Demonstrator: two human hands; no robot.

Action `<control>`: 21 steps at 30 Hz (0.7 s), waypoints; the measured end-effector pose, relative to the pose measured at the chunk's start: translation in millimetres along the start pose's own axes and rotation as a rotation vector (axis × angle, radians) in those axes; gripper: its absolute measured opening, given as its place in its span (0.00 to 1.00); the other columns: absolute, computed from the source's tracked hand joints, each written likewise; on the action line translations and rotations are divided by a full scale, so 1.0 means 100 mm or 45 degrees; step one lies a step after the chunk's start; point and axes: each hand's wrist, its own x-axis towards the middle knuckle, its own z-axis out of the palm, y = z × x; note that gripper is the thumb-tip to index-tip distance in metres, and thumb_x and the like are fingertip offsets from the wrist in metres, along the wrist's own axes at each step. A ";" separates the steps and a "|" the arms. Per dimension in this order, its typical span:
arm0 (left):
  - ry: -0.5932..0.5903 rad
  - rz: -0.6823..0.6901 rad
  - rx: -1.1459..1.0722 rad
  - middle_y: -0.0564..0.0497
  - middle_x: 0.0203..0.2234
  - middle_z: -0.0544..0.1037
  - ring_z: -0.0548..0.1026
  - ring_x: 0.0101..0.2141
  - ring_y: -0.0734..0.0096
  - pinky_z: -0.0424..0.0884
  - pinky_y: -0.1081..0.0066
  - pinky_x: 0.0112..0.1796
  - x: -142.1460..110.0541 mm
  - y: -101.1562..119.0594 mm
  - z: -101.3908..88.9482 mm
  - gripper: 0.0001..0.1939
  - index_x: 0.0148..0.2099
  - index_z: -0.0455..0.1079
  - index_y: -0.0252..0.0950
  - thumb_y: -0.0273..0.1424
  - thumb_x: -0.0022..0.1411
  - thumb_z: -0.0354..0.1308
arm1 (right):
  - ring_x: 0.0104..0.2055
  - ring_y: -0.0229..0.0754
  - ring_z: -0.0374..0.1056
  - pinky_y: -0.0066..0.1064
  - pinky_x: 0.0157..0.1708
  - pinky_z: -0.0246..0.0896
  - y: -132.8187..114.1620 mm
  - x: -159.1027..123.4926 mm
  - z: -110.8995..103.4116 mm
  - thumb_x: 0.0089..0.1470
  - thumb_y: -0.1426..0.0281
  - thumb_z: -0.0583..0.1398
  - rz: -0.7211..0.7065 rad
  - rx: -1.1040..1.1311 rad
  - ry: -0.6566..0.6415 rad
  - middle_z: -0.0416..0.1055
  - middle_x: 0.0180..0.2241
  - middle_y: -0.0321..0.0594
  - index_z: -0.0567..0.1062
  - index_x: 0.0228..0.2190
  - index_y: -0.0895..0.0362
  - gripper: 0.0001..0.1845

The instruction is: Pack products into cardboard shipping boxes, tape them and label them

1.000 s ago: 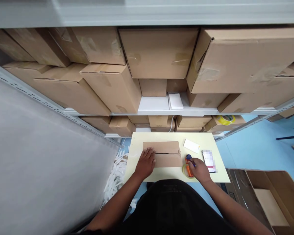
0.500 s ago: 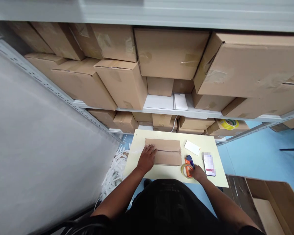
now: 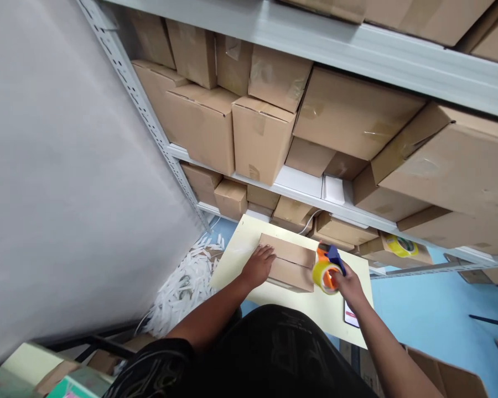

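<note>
A flat brown cardboard box [image 3: 292,264] lies on a small pale yellow table [image 3: 240,260]. My left hand [image 3: 258,265] rests flat on the box's left end, fingers spread. My right hand [image 3: 347,286] grips an orange and blue tape dispenser [image 3: 327,268] with a yellow tape roll, raised just above the box's right end. A phone [image 3: 351,319] lies on the table partly hidden under my right wrist.
Metal shelves [image 3: 357,52] packed with cardboard boxes [image 3: 357,113] rise behind the table. A yellow tape roll [image 3: 400,245] sits on a low box at right. White paper strips [image 3: 182,284] litter the floor at left beside a grey panel [image 3: 66,177]. An open carton [image 3: 452,381] stands at lower right.
My right hand has lifted the tape dispenser off the table and brought it up over the box's right end. The view has swung left and tilted. My left hand stays on the box.
</note>
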 end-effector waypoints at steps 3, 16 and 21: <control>0.006 -0.016 -0.054 0.40 0.62 0.75 0.67 0.65 0.54 0.56 0.47 0.69 0.01 0.02 -0.01 0.19 0.58 0.76 0.35 0.24 0.71 0.50 | 0.52 0.50 0.72 0.45 0.57 0.68 -0.46 0.16 0.39 0.57 0.65 0.58 -0.393 -0.175 0.006 0.73 0.48 0.43 0.71 0.62 0.51 0.32; 0.040 -0.933 -1.197 0.45 0.39 0.83 0.79 0.41 0.63 0.74 0.65 0.44 0.22 0.15 -0.61 0.19 0.42 0.77 0.35 0.42 0.72 0.50 | 0.51 0.56 0.64 0.56 0.54 0.66 -0.38 0.14 1.11 0.56 0.77 0.54 -1.119 -0.708 -0.105 0.64 0.50 0.49 0.48 0.73 0.48 0.47; -0.163 -1.237 -1.741 0.50 0.28 0.78 0.72 0.23 0.76 0.64 0.76 0.25 0.31 0.23 -0.63 0.22 0.44 0.74 0.33 0.48 0.70 0.54 | 0.51 0.57 0.63 0.57 0.55 0.65 -0.40 0.14 1.14 0.55 0.76 0.54 -1.118 -0.739 -0.090 0.64 0.50 0.50 0.48 0.73 0.51 0.47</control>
